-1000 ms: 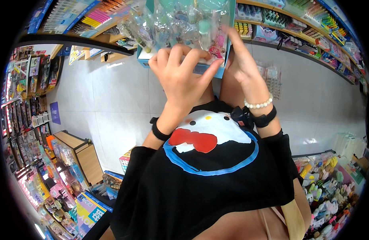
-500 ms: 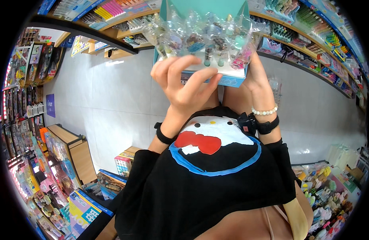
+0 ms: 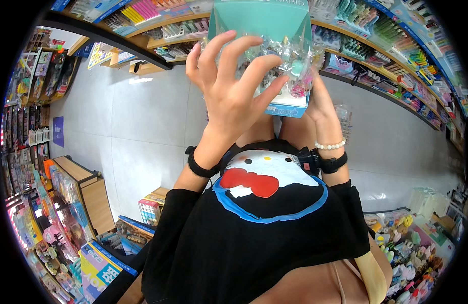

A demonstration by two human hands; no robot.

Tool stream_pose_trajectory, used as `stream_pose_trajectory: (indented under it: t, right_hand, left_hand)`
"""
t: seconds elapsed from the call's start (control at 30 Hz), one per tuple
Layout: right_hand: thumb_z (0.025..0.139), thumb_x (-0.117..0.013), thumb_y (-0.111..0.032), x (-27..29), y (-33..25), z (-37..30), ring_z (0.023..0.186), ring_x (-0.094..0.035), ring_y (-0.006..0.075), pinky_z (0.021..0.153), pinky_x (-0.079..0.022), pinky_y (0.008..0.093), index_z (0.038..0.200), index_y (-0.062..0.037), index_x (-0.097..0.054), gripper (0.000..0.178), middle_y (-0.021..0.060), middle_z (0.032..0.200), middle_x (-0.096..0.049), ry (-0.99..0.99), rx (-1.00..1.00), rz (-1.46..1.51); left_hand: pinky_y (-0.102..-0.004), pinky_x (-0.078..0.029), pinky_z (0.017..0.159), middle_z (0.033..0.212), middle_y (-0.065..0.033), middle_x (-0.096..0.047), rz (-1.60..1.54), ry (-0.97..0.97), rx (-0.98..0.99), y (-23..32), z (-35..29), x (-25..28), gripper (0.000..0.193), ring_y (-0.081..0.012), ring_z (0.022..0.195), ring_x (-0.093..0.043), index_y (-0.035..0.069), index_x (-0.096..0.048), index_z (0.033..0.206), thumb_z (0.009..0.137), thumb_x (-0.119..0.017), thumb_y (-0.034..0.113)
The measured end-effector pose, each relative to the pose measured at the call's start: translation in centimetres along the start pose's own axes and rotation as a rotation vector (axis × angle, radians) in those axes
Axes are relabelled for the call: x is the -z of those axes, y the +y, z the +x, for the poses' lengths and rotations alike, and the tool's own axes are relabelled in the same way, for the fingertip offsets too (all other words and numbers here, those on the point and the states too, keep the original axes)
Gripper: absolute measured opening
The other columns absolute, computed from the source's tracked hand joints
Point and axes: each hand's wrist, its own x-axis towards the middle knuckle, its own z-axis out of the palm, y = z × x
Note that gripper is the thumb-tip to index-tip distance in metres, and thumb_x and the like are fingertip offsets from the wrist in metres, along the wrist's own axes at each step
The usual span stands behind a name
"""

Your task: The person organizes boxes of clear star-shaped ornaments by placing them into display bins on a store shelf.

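Note:
A teal display box is held out in front of me, its lid standing up at the far side. Inside it several slim pens or sticks with decorated tops stand upright in clear plastic wrapping. My right hand grips the box along its right side, and its fingers are partly hidden behind the box. Above the left part of the box my left hand hovers with fingers spread and bent, nothing visible in them. That hand covers the left part of the contents; whether its fingertips touch the wrapping I cannot tell.
Curved shelves of pens and stationery run along the far side. To the left stand a wooden cabinet and racks of packaged goods. Plush toys fill a display at the lower right. Grey tiled floor lies below.
My left hand has risen away from me and opened wider, its fingers now reaching over the left of the box. The box has shifted slightly down in view, showing more of its lid.

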Motion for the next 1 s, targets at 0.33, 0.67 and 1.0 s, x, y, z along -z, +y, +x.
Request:
stream_pose_trajectory:
  t: [0.33, 0.67, 1.0]
  right_hand:
    - [0.083, -0.068, -0.028, 0.2, -0.1, 0.2, 0.092, -0.055, 0.0112, 0.078, -0.047, 0.0278, 0.101, -0.0081, -0.052, 0.032, 0.0017, 0.097, -0.055, 0.014, 0.018, -0.027]
    - [0.083, -0.068, -0.027, 0.3, -0.1, 0.0, 0.091, -0.055, 0.0106, 0.077, -0.047, 0.0271, 0.103, -0.0068, -0.052, 0.032, 0.0029, 0.098, -0.056, 0.001, 0.056, -0.024]
    - [0.085, -0.066, -0.023, -0.7, -0.6, -0.4, 0.091, -0.058, 0.0126, 0.077, -0.049, 0.0282, 0.107, -0.0047, -0.053, 0.032, 0.0047, 0.100, -0.057, 0.007, 0.062, 0.018]
  left_hand:
    - [-0.0436, -0.023, 0.101, 0.092, 0.0018, -0.060, 0.035, -0.024, -0.030, -0.7, 0.1, -0.5, 0.032, -0.0207, 0.102, -0.051, 0.017, -0.064, 0.082, 0.064, -0.084, 0.035]
    - [-0.0469, -0.022, 0.103, 0.106, 0.0023, -0.059, 0.013, -0.076, -0.043, 0.1, 0.7, -0.5, 0.033, -0.0219, 0.112, -0.048, 0.021, -0.065, 0.085, 0.063, -0.083, 0.040]
    - [-0.0484, -0.018, 0.105, 0.114, 0.0044, -0.058, 0.065, -0.004, -0.139, -0.4, 0.2, -2.4, 0.028, -0.0209, 0.117, -0.044, 0.029, -0.067, 0.085, 0.063, -0.081, 0.040]
